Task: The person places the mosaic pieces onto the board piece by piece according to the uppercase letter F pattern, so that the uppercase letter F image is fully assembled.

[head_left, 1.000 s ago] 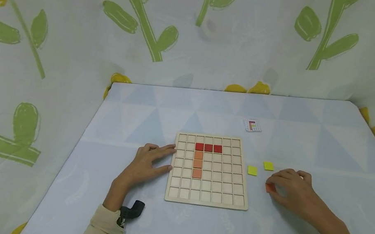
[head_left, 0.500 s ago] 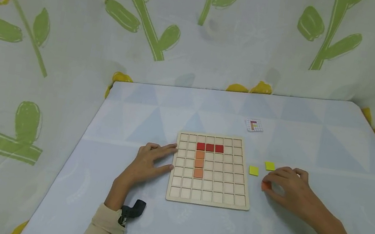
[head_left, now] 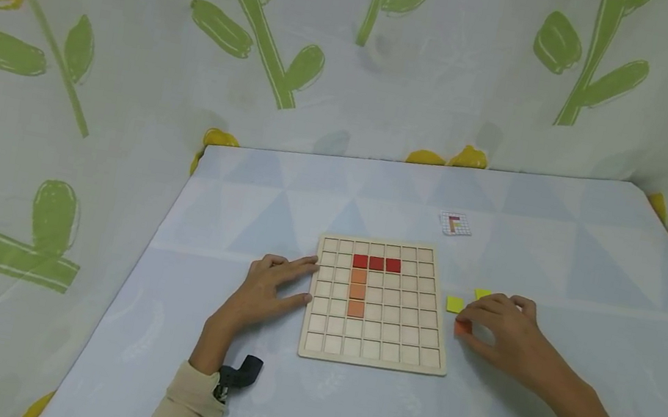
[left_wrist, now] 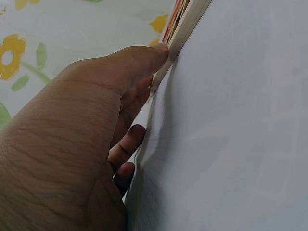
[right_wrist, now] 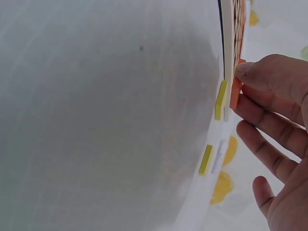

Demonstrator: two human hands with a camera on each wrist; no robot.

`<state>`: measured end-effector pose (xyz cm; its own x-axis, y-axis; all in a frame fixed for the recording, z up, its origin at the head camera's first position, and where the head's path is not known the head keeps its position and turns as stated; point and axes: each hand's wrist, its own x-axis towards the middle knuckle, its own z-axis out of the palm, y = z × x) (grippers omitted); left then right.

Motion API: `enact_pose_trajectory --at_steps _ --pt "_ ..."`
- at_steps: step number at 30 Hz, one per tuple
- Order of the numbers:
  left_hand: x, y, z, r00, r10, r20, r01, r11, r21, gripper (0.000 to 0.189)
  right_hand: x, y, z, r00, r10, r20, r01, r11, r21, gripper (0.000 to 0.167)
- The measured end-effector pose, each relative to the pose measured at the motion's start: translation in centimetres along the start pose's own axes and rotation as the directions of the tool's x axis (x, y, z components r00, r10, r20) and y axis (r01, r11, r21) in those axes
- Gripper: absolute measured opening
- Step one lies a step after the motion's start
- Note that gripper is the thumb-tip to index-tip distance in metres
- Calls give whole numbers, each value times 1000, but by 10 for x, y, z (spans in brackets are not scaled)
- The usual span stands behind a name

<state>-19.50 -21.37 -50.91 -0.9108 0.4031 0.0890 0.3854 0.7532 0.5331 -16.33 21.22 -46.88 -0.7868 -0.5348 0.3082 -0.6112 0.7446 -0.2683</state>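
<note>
A pale wooden grid board (head_left: 378, 332) lies on the table, with three red square tiles (head_left: 376, 264) in a row and three orange tiles (head_left: 357, 292) in a column beneath the leftmost red one. My left hand (head_left: 265, 293) touches the board's left edge with thumb and fingertips; the left wrist view shows its thumb (left_wrist: 144, 60) against that edge. Between thumb and fingers my right hand (head_left: 506, 336) pinches another orange tile (right_wrist: 237, 89), held just right of the board. Two yellow tiles (head_left: 454, 304) lie near it, the farther one (head_left: 483, 294) partly covered by the hand.
A small printed card (head_left: 455, 224) with a coloured grid pattern lies behind the board to the right. The pale patterned table (head_left: 270, 190) meets a fabric wall (head_left: 422, 90) with leaf prints at its back edge.
My right hand has moved left toward the board with the orange tile, and now partly covers the farther yellow tile. The left hand stays at the board's edge.
</note>
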Motion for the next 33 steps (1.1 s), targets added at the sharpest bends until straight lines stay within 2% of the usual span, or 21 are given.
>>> enact_pose_trajectory --at_steps 5,13,21,33 --pt "-1 1 -1 1000 2 1 -2 1000 -3 56 5 -6 1 1000 -11 0 10 1000 17 26" --pt "-1 1 -2 1000 8 1 -8 1000 -4 56 14 -15 8 994 -93 -53 94 995 26 25" --pt "-1 0 -1 1000 4 8 -4 1000 -17 56 19 -22 17 989 -134 -63 137 989 51 25" --pt "0 1 0 1000 -4 13 4 1000 -2 56 35 -44 31 987 -162 -19 163 981 101 20"
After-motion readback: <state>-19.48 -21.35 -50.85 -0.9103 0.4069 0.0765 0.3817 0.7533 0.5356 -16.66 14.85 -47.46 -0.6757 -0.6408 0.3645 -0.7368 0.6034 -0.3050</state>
